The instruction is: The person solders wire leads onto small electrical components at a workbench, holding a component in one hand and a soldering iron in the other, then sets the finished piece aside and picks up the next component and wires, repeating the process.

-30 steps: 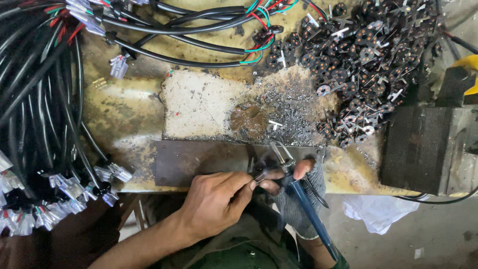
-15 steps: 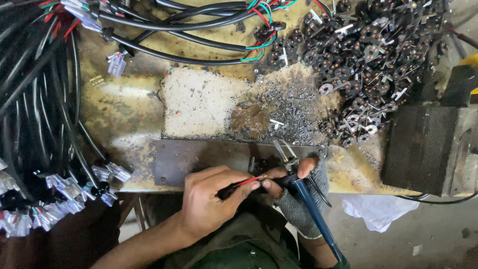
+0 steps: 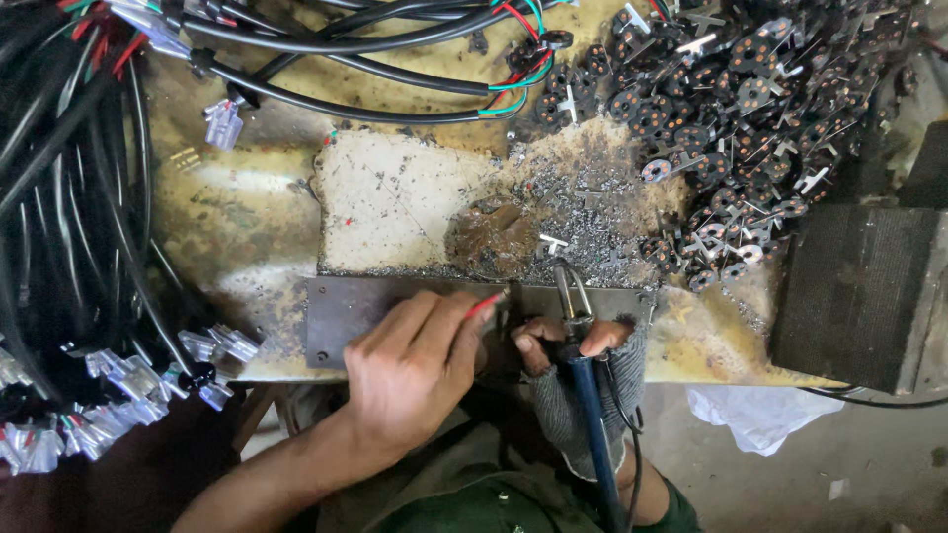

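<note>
We're over a grimy yellow tabletop, with a grey metal plate at its near edge. Our left hand pinches a thin red wire over that plate. Our gloved right hand has its grip wrapped round a blue-handled soldering iron.

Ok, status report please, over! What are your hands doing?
Left hand pinching a thin red wire over the metal plate. Right hand, grey fingerless glove, gripping the blue-handled tool. Metal shavings just beyond the tool tip.
</note>
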The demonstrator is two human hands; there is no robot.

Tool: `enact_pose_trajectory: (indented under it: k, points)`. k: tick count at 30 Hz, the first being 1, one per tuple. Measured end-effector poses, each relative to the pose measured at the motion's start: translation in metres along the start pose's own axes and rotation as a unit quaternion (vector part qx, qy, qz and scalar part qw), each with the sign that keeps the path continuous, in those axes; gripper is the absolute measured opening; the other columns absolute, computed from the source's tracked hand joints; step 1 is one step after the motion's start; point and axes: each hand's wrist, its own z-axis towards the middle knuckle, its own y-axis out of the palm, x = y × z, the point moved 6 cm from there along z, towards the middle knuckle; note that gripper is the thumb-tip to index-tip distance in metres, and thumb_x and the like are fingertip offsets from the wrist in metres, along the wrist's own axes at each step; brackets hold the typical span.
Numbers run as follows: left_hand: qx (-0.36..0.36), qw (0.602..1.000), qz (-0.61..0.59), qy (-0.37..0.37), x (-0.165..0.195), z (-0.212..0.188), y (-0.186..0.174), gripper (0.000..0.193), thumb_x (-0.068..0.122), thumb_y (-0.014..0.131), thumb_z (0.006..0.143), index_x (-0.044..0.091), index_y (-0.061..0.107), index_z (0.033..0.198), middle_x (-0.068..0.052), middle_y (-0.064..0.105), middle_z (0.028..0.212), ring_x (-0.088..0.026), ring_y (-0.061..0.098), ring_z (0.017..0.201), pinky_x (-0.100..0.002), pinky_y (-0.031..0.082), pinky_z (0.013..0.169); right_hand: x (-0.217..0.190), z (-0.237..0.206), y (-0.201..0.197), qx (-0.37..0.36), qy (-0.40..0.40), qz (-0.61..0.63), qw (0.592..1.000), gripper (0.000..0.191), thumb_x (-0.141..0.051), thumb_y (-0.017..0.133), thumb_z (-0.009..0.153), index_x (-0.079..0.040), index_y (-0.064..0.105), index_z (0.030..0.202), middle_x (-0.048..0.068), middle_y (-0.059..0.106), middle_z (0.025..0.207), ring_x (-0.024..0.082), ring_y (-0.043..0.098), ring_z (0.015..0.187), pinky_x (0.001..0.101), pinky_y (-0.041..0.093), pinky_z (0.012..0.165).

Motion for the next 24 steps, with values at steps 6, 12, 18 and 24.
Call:
enact_pose_trajectory:
  k: [6,12,18,24]
  points:
    - [0.034,0.996,0.083,-0.014,-0.008,0.025,0.006,0.012,0.015,0.078,0.091,0.009,0.068,0.094,-0.008,0.065,0.082,-0.028,0.067,0.068,-0.039,0.052,0.057,0.021,-0.005,-0.007,-0.007,0.007,0.126,0.992,0.045,0.007,0.075,0.086,-0.01,0.04,0.109,0.01,0.069,0.11,0.017,0.069,0.093,0.03,0.058,0.081]
    - [0.018,0.998,0.057,-0.021,-0.006,0.036,0.013,0.012,0.013,0.076,0.09,0.007,0.066,0.09,-0.009,0.064,0.08,-0.03,0.066,0.069,-0.04,0.053,0.06,0.031,-0.004,-0.01,-0.017,-0.045,-0.111,0.993,0.053,-0.01,0.092,0.073,-0.008,0.051,0.106,0.007,0.06,0.093,0.018,0.06,0.079,0.0295,0.05,0.073]
    - [-0.138,0.981,-0.109,-0.079,-0.015,0.019,0.018,0.013,0.013,0.078,0.083,0.007,0.067,0.078,-0.009,0.065,0.071,-0.029,0.067,0.062,-0.04,0.05,0.055,0.01,0.0,-0.004,-0.019,-0.041,0.065,0.997,0.051,-0.012,0.085,0.083,-0.005,0.044,0.111,0.006,0.061,0.099,0.015,0.063,0.086,0.0255,0.051,0.078]
    - [-0.146,0.976,-0.146,-0.071,-0.021,-0.001,0.022,0.008,0.011,0.077,0.083,0.007,0.071,0.085,-0.009,0.066,0.073,-0.028,0.067,0.061,-0.038,0.051,0.053,0.009,-0.015,-0.028,0.045,-0.074,-0.055,0.995,0.04,-0.016,0.079,0.087,-0.006,0.051,0.112,0.006,0.067,0.092,0.013,0.064,0.08,0.0262,0.051,0.078]
